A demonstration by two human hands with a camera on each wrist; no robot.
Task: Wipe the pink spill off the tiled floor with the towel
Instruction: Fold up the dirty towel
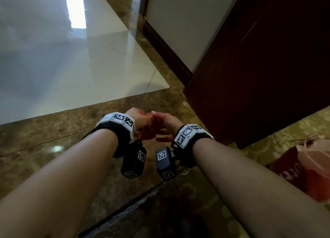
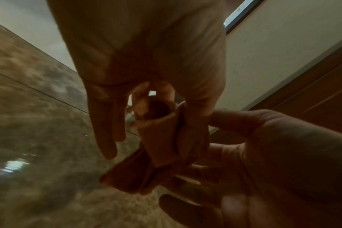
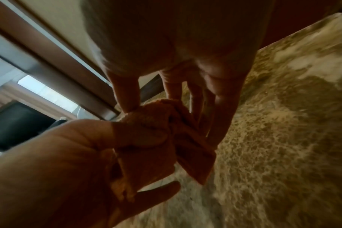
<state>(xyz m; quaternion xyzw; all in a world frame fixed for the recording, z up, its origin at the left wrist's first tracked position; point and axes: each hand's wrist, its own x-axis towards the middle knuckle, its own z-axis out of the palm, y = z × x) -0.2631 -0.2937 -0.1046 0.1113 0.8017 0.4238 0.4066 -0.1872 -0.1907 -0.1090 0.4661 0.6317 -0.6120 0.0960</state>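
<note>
Meeting in mid-air above the brown marble floor (image 1: 44, 148), both forearms reach forward with wrists nearly touching. The left hand (image 1: 141, 120) curls thumb and fingers round a small folded pink-orange towel (image 2: 162, 138), its grip clenched on the cloth. The right hand (image 1: 165, 124) pinches the same towel from the other side, remaining fingers (image 3: 223, 123) extended downward. White tiles (image 1: 80, 68) lie beyond.

Glossy white tiles (image 1: 75, 62), brown marble border (image 1: 44, 141), dark wooden door (image 1: 264, 68).
</note>
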